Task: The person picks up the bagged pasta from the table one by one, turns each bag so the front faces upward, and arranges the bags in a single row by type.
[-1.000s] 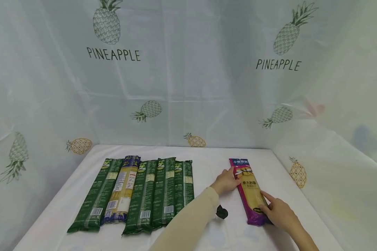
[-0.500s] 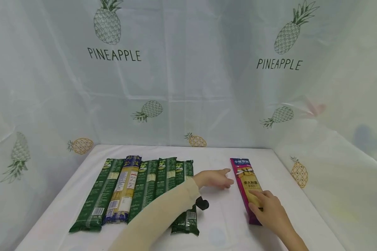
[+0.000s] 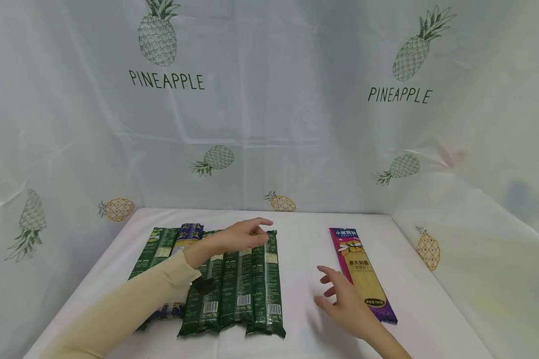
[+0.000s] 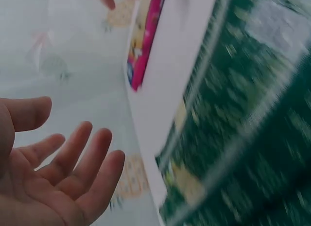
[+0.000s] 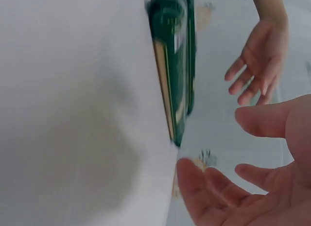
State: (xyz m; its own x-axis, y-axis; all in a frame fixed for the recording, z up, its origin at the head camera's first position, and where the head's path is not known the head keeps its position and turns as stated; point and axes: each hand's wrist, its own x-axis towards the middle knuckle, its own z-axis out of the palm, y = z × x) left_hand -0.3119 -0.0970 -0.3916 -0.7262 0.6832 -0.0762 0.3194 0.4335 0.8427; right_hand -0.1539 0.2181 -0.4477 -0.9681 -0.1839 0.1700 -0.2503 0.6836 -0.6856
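My left hand (image 3: pixel 240 235) hovers over the far ends of the green pasta packets (image 3: pixel 266 284), its fingers relaxed and holding nothing. In the left wrist view its palm and spread fingers (image 4: pixel 99 158) show beside a blurred green packet (image 4: pixel 233 109). My right hand (image 3: pixel 346 304) is raised above the table, left of the purple and yellow spaghetti packet (image 3: pixel 364 269), with loosely bent fingers and nothing in them. That packet lies flat, its top toward the back. In the right wrist view, a gap shows between thumb and fingers (image 5: pixel 194 187).
Several green packets lie side by side at left, with a blue and yellow packet (image 3: pixel 189 233) among them, partly hidden by my left sleeve (image 3: pixel 130 304). The white table (image 3: pixel 301 239) meets a pineapple-print curtain (image 3: pixel 287 99) at the back and sides.
Both hands have left the purple packet. My left hand has swept left over the green packets; my right hand has drawn left off the packet, which stays lying at right.
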